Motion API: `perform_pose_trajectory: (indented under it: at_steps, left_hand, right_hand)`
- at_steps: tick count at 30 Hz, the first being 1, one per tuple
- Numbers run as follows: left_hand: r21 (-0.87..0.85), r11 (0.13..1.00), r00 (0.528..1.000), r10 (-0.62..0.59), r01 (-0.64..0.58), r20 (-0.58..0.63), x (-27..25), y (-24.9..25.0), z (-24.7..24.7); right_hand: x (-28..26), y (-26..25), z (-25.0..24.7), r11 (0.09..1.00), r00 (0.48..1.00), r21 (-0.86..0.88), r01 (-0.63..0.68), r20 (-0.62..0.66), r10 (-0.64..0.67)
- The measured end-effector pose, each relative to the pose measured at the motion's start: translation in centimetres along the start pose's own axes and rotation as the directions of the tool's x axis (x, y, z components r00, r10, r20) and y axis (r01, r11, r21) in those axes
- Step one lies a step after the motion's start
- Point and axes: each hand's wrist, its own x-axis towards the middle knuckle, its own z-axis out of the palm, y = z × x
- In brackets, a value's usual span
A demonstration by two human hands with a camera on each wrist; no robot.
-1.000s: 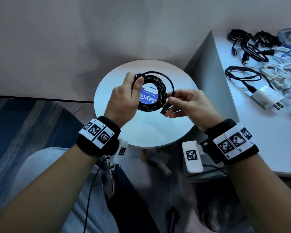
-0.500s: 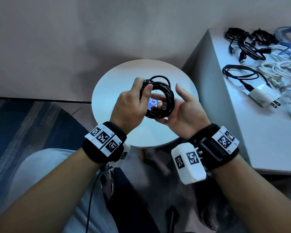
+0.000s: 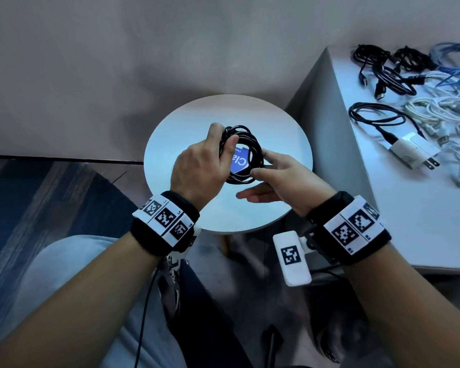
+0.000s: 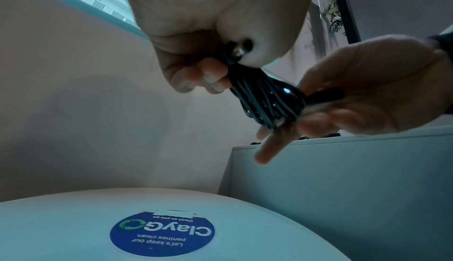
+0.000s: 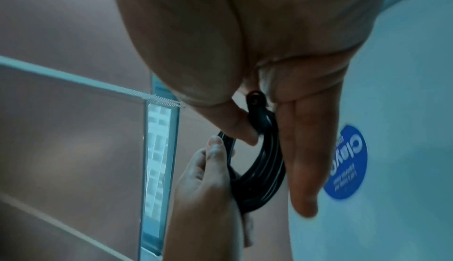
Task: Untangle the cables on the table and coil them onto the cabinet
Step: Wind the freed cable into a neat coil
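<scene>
I see my right hand (image 5: 282,83) pinching the black cable coil (image 5: 262,160) between thumb and straight fingers; my left hand (image 5: 208,197) grips its lower side. Beside them, a blue sticker (image 5: 348,164) on the round table (image 5: 404,90).

Left hand (image 3: 197,166) curled in a grip, right hand (image 3: 279,179) thumb pinching, fingers extended
</scene>
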Motion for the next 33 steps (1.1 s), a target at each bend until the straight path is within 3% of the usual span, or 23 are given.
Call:
perform_pose_trajectory:
  at_steps: [3, 6, 9, 12, 16, 22, 26, 29, 33]
  left_hand:
    - [0.067, 0.996, 0.998, -0.057, 0.059, -0.034, 1.1, -1.2, -0.9]
    - [0.053, 0.994, 0.992, -0.090, 0.095, -0.090, 2.0, -2.6, -1.9]
    - [-0.107, 0.983, 0.986, -0.153, 0.146, -0.060, 1.7, -2.2, -1.7]
    - [-0.229, 0.956, 0.981, -0.194, 0.182, -0.029, 1.5, -2.2, -1.4]
    - [-0.206, 0.976, 0.994, -0.089, 0.074, -0.065, 1.4, -1.8, -2.0]
    - [-0.273, 0.962, 1.000, 0.028, -0.027, -0.003, 1.1, -1.4, -2.1]
    - [-0.484, 0.869, 0.989, -0.041, 0.105, 0.141, 0.9, -1.0, -1.7]
    - [-0.572, 0.776, 0.947, -0.100, 0.265, 0.304, 1.3, -1.2, -1.7]
    - [-0.706, 0.527, 0.878, -0.208, 0.472, 0.431, 2.0, -1.8, -2.5]
  right_hand:
    - [-0.5, -0.4, -1.2, 0.967, 0.997, -0.245, 0.071, -0.008, -0.075]
    - [-1.0, -1.2, -2.4, 0.947, 0.989, -0.292, 0.137, -0.016, -0.148]
    - [-0.7, -0.6, -2.6, 0.913, 0.979, -0.380, 0.150, -0.071, -0.190]
    - [-0.2, 0.1, -2.4, 0.926, 0.985, -0.360, 0.114, -0.079, -0.152]
    - [-0.5, -0.7, -2.6, 0.967, 0.999, -0.254, 0.033, -0.015, -0.038]
    - [-0.8, -1.0, -2.6, 0.968, 0.996, -0.238, 0.074, -0.030, -0.084]
    - [-0.7, -0.4, -2.2, 0.994, 0.996, 0.074, 0.081, 0.021, -0.083]
    - [-0.6, -0.3, -1.5, 0.982, 0.997, 0.169, 0.082, -0.015, -0.081]
    - [-0.6, -0.4, -1.0, 0.961, 0.995, 0.262, 0.085, -0.072, -0.068]
